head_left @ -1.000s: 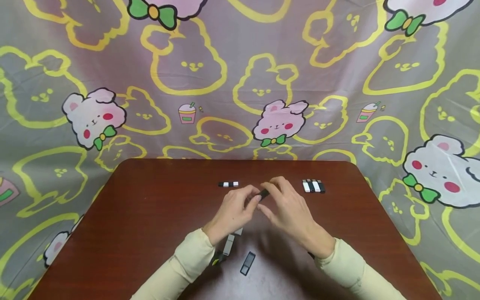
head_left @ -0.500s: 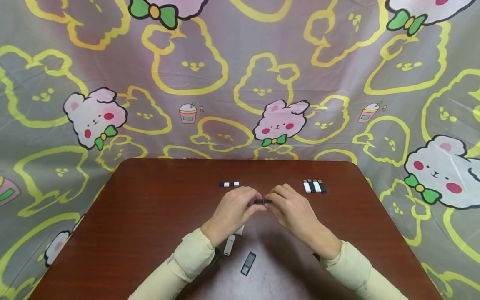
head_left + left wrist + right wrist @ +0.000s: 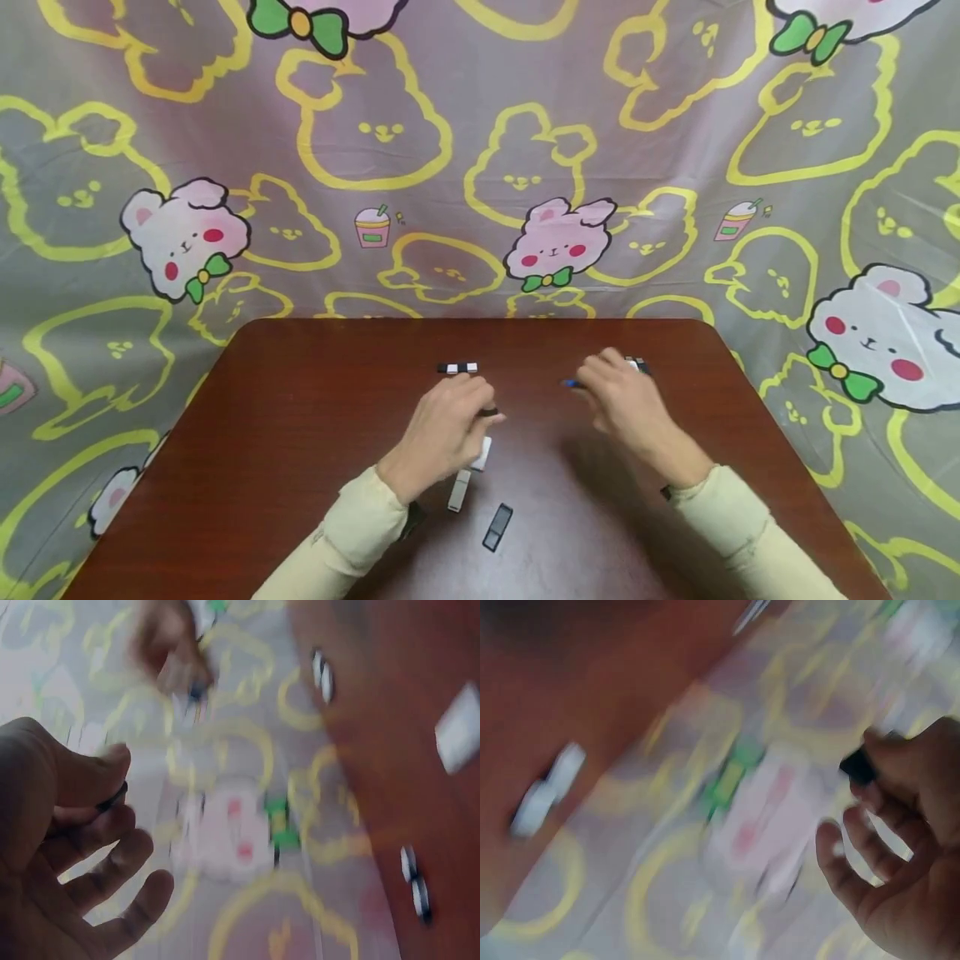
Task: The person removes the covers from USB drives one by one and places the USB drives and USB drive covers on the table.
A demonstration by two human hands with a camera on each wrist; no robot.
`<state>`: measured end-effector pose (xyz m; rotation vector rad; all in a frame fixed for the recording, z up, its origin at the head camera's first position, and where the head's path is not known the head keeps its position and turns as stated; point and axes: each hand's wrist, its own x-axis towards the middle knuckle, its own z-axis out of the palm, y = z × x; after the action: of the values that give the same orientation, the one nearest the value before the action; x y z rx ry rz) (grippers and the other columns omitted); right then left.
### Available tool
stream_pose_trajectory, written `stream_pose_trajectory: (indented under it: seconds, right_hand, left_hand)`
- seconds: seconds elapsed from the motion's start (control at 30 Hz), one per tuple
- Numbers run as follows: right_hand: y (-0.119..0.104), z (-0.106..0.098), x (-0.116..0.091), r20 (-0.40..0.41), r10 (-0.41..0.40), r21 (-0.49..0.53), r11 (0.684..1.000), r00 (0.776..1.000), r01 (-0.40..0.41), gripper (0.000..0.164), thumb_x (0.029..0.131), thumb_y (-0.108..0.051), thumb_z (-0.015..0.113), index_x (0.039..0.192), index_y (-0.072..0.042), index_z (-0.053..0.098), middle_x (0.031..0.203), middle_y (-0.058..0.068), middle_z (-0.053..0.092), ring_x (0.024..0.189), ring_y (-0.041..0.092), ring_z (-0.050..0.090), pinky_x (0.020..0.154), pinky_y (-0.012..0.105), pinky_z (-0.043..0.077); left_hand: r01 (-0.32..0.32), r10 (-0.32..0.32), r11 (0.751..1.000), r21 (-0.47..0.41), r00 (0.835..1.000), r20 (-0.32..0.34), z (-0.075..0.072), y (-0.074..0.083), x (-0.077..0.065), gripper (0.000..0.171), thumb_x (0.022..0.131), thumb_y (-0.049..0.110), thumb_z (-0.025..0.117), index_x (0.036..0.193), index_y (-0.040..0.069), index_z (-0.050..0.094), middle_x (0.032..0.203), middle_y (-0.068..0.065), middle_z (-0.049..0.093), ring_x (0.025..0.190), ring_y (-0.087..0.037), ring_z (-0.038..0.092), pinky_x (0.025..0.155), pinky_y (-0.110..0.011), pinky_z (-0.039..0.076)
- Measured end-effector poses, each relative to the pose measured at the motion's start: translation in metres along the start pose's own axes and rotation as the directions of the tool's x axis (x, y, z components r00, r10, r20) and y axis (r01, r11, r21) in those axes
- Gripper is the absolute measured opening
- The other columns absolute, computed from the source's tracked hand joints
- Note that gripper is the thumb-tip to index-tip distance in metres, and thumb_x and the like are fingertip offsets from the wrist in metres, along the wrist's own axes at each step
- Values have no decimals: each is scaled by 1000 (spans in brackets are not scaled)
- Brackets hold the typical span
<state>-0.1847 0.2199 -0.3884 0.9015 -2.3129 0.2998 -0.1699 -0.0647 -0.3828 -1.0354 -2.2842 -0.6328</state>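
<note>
My left hand (image 3: 442,429) pinches a small black cap (image 3: 114,798) between thumb and forefinger; most of it is hidden by the fingers. To its right, my right hand (image 3: 626,408) pinches a black USB flash drive (image 3: 859,766), whose blue plug (image 3: 572,383) points left in the head view. Both hands are above the table, apart from each other. Just beyond the left hand lies a row of small black and white caps (image 3: 457,367). Behind the right hand, a row of black and white USB flash drives (image 3: 637,365) is mostly covered.
On the brown table (image 3: 300,433), near the left hand, lie a white stick (image 3: 483,454), a grey stick (image 3: 459,492) and a dark-edged grey one (image 3: 497,527). A patterned cloth (image 3: 420,167) hangs behind the table's far edge.
The hands were together on one black flash drive. It has come apart: the left hand has drawn left with the cap, the right hand has moved right with the drive, baring its blue plug.
</note>
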Motion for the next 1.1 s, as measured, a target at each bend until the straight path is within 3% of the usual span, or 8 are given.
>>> stream_pose_trajectory:
  seconds: [0.13,0.27,0.37,0.53,0.6,0.77,0.93,1.1]
  right_hand:
    - [41,-18,-8,-79,225,14,974,971,-225,19,77,-3,84,81,-10,68,77,-1,63,76,14,51,58,34,46]
    - [58,-18,-1,-74,361,81,931,930,-355,13,80,-9,85,87,-7,75,76,3,68,69,16,56,58,32,44]
    - [66,-8,2,-35,486,115,870,873,-480,15,82,-13,84,87,-3,74,72,8,72,65,20,62,59,30,44]
    - [82,12,3,83,655,121,741,751,-661,20,88,-20,79,90,-1,72,82,16,77,75,31,72,63,33,49]
    - [88,20,2,140,693,119,697,707,-707,20,91,-21,76,93,-1,73,87,18,78,79,32,73,63,35,51]
    - [99,39,-4,267,726,93,635,634,-767,19,96,-19,69,100,-1,74,94,17,78,83,33,73,74,46,54]
    - [103,56,-12,313,751,84,588,581,-805,18,94,-15,69,99,1,75,94,19,78,87,36,72,94,59,48]
    - [100,68,-19,317,777,60,556,544,-829,18,91,-15,72,96,2,77,95,20,78,97,42,70,105,62,41]
  left_hand:
    - [118,-117,993,-1,990,-75,-21,-20,-11,16,79,21,86,82,13,73,70,6,65,64,-8,48,57,-23,41]
    - [108,-106,993,55,994,-40,-19,-25,-12,16,85,27,81,93,14,78,79,5,75,68,-11,56,60,-26,44]
    - [87,-87,991,100,996,-9,-12,-23,-15,15,89,26,77,95,13,77,82,5,77,72,-13,60,62,-27,46]
    - [106,-109,982,159,994,11,-4,-20,-17,18,91,18,75,107,9,74,88,0,77,76,-17,64,63,-30,48]
    - [105,-110,980,166,994,17,-2,-20,-18,23,92,16,73,113,6,71,89,-1,75,77,-19,65,63,-31,49]
    - [110,-117,981,162,992,40,1,-19,-20,35,93,8,72,126,1,65,89,-3,69,73,-17,61,60,-28,47]
    - [126,-142,977,173,986,82,1,-18,-22,48,88,-4,70,135,1,61,94,-5,67,69,-17,53,59,-27,43]
    - [131,-149,977,166,984,101,2,-17,-22,53,84,-8,71,134,6,62,98,-3,71,77,-18,63,65,-29,49]
